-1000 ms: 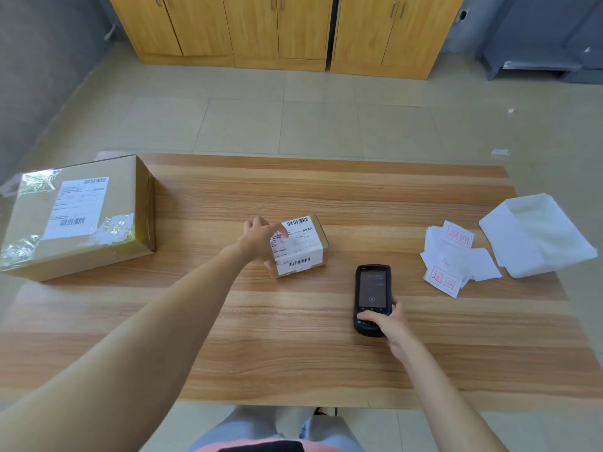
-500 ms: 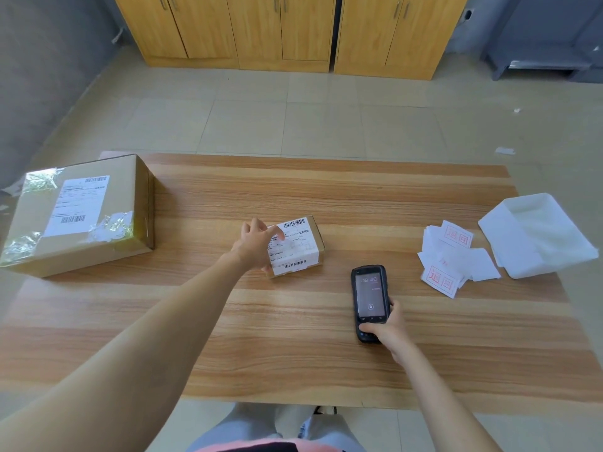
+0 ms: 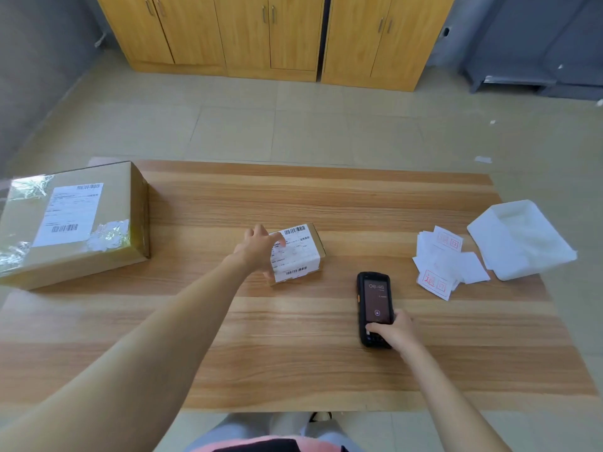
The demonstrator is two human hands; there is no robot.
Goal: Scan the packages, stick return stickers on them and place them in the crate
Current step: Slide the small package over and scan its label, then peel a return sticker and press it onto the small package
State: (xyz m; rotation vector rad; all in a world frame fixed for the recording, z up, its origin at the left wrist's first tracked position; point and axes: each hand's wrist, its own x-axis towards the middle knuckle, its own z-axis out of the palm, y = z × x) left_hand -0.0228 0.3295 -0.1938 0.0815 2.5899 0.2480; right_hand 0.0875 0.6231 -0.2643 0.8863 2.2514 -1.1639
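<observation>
Two bare hands work at a wooden table (image 3: 293, 370) seen from above. At the centre of the frame the left hand (image 3: 257, 249) grips the near-left end of a small labelled package (image 3: 301, 252), thumb on top and fingers curled round its side. Lower right of it, the right hand (image 3: 396, 331) holds the bottom end of a black handheld scanner (image 3: 373, 301), which lies flat with its screen lit. A large taped package (image 3: 70, 223) sits at the left edge. At centre right, a loose pile of red-printed return stickers (image 3: 443, 262) lies just beside a white bag (image 3: 518, 239). Yellow wooden cabinets (image 3: 270, 34) line the top of the frame.
</observation>
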